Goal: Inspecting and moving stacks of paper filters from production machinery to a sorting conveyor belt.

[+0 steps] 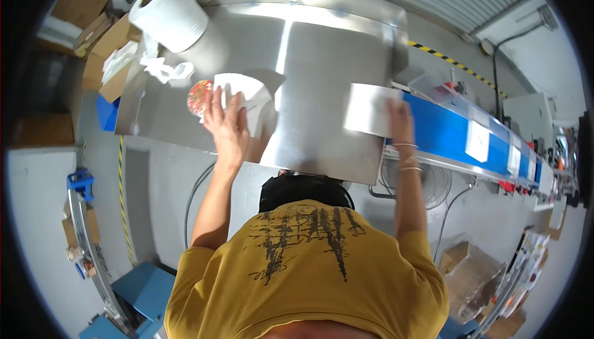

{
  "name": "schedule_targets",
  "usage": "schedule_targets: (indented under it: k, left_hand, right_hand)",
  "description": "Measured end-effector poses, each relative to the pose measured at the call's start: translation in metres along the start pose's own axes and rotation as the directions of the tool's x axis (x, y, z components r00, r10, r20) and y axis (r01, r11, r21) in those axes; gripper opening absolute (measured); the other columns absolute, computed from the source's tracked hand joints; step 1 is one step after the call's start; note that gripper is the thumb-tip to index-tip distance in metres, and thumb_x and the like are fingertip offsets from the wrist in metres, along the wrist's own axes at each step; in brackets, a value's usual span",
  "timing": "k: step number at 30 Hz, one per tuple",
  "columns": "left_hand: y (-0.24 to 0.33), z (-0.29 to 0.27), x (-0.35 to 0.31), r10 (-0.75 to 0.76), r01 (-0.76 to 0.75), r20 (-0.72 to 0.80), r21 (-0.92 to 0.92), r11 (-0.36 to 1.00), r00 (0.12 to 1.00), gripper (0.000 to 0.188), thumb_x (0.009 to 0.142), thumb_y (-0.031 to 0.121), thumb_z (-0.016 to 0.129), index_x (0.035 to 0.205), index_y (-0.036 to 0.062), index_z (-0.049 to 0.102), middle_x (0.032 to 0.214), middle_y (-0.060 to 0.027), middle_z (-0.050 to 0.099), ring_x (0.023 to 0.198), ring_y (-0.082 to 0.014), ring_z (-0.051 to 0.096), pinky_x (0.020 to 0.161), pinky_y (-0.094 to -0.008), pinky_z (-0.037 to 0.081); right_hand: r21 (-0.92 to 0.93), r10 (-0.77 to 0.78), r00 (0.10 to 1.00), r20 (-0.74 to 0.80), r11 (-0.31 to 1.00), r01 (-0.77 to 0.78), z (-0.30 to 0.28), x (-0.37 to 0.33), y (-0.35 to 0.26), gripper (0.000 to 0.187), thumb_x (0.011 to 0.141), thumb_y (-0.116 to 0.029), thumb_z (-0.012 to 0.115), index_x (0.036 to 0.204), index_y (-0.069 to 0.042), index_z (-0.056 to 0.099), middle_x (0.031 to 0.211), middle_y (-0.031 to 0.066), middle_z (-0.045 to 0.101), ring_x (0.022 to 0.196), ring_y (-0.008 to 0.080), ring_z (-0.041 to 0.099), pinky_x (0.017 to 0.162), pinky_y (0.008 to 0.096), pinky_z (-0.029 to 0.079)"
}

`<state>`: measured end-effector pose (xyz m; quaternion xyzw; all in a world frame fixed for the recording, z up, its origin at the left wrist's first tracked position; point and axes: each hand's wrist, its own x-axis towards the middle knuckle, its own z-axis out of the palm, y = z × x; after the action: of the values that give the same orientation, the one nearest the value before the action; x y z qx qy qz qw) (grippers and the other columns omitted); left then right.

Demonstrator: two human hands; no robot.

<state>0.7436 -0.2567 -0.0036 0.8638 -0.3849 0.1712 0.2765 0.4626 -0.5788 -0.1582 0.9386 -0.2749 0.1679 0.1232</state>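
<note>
My left hand rests at the left of the steel table, fingers stretched out and apart. Its fingertips lie over the near edge of several overlapping white paper-like pieces. Beside those fingers is a round red piece with a multicoloured pattern, partly covered by the hand. On the right, my right hand is blurred by motion at the table's end. It grips the right edge of a flat white square packet, whose far side reaches over the table. The exact finger positions there are smeared.
A blue conveyor belt with clear side guards adjoins the steel table on the right, carrying spaced white packets. A large white roll stands far left, near crumpled white plastic and an open cardboard box.
</note>
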Motion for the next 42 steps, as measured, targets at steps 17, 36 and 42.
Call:
schedule_targets:
  k: [17, 36, 42]
  left_hand:
    - [-0.006, -0.004, -0.003, 0.079, -0.079, -0.036, 0.006, 0.997, 0.996, 0.029, 0.076, -0.001, 0.065, 0.1, 0.014, 0.072, 0.14, -0.0118, 0.043, 0.134, -0.0384, 0.03, 0.105, -0.0547, 0.023]
    - [-0.026, 0.0, 0.007, 0.049, -0.046, -0.039, 0.056, 0.997, 0.998, 0.031, 0.082, 0.005, 0.065, 0.112, 0.0107, 0.067, 0.134, -0.0178, 0.049, 0.129, -0.0357, 0.04, 0.102, -0.0513, 0.031]
    - [-0.021, -0.001, 0.004, 0.034, -0.033, -0.038, 0.019, 0.999, 0.999, 0.032, 0.077, 0.003, 0.067, 0.108, 0.0122, 0.068, 0.135, -0.0124, 0.048, 0.129, -0.0359, 0.038, 0.104, -0.0519, 0.028]
  right_hand:
    - [0.973, -0.275, 0.951, 0.141, 0.218, -0.081, -0.109, 0.162, -0.212, 0.049, 0.072, -0.013, 0.078, 0.116, -0.012, 0.056, 0.116, 0.0088, 0.056, 0.105, 0.0235, 0.056, 0.088, 0.0362, 0.047]
    - [-0.564, -0.172, 0.981, 0.09, 0.803, 0.193, 0.008, -0.027, 0.064, 0.038, 0.095, -0.01, 0.04, 0.133, -0.01, 0.046, 0.098, 0.0083, 0.054, 0.1, 0.0219, 0.054, 0.106, 0.038, 0.031]
    - [-0.089, 0.596, 0.792, -0.136, 0.788, -0.609, -0.097, 0.024, 0.044, 0.056, 0.074, -0.037, 0.074, 0.114, -0.002, 0.058, 0.116, 0.0194, 0.06, 0.105, 0.0349, 0.057, 0.088, 0.0447, 0.046]
